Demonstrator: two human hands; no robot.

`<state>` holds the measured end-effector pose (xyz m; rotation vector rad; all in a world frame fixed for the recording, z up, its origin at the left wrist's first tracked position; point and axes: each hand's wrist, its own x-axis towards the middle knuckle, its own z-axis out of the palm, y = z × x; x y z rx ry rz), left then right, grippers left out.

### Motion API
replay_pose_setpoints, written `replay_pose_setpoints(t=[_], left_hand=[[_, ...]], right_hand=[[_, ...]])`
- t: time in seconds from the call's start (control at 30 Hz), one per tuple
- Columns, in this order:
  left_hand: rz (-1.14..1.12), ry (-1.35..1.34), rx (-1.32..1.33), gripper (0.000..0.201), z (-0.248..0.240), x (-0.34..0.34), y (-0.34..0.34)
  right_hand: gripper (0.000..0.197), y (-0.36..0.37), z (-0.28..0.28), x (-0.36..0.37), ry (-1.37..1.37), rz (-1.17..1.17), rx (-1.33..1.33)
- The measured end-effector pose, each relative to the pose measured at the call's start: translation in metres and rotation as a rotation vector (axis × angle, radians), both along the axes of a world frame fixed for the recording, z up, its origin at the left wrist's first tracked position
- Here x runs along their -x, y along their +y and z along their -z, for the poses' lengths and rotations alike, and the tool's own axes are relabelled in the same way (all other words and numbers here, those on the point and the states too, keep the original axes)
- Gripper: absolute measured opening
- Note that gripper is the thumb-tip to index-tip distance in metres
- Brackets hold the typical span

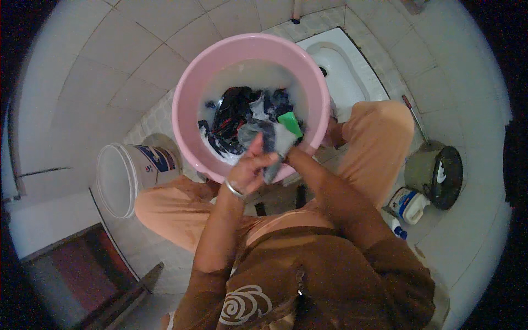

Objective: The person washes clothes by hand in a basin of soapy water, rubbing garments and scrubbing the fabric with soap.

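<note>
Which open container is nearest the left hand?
The pink tub: the left hand is at its rim; the white bucket, left, and dark bin, right, are farther.

Only unreadable labels on the white bucket and white jug.

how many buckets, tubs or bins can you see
3: the pink tub in front of the person, the white bucket at left, and the dark bin at right. The body could hide others.
</note>
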<state>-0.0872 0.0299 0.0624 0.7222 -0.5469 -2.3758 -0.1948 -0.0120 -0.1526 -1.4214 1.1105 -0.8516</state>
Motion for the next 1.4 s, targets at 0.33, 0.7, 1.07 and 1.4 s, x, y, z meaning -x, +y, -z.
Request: replay_pose_setpoints(t=[0.33,0.7,1.07,1.4], left_hand=[[-0.011,0.062,0.071,0.049,0.003,-0.064,-0.008],[-0.384,-0.166,-0.276,0.032,0.095,-0.127,-0.039],[0.480,-0.683,0.551,0.049,0.046,-0.046,-0.008],[0.601,-0.901,0.783,0.063,0.110,-0.032,0.077]], right_hand=[[0.034,0.039,-0.012,-0.003,-0.165,0.112,-0.024],[0.034,0.016,-0.124,0.010,-1.147,-0.049,-0.862],[0.048,0.011,-0.080,0.018,-0.380,-0.187,-0.985],[0.024,0.004,-0.033,0.002,-0.132,-0.076,-0.784]])
